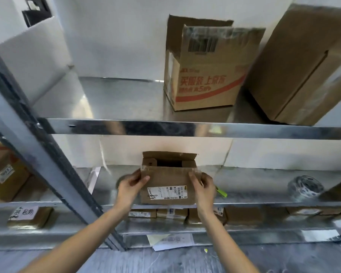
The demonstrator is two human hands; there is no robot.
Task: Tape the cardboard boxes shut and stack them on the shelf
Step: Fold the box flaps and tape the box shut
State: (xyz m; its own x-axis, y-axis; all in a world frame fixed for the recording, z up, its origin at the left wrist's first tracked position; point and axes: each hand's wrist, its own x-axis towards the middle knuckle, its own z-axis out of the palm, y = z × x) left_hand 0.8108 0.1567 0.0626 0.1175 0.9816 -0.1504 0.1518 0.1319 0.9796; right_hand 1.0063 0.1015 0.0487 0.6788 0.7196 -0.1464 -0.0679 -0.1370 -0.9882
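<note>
A small brown cardboard box with a white shipping label stands on the middle metal shelf. Its top flaps are open and the inside is dark. My left hand grips the box's upper left corner, thumb on the front face. My right hand pinches the upper right corner, where clear tape wrinkles along the front flap's edge. A roll of tape lies on the same shelf at the right, away from both hands.
On the upper shelf stand an open printed box and a large plain box. A green marker lies right of my right hand. Small boxes fill the lower shelf. A slanted steel post crosses at the left.
</note>
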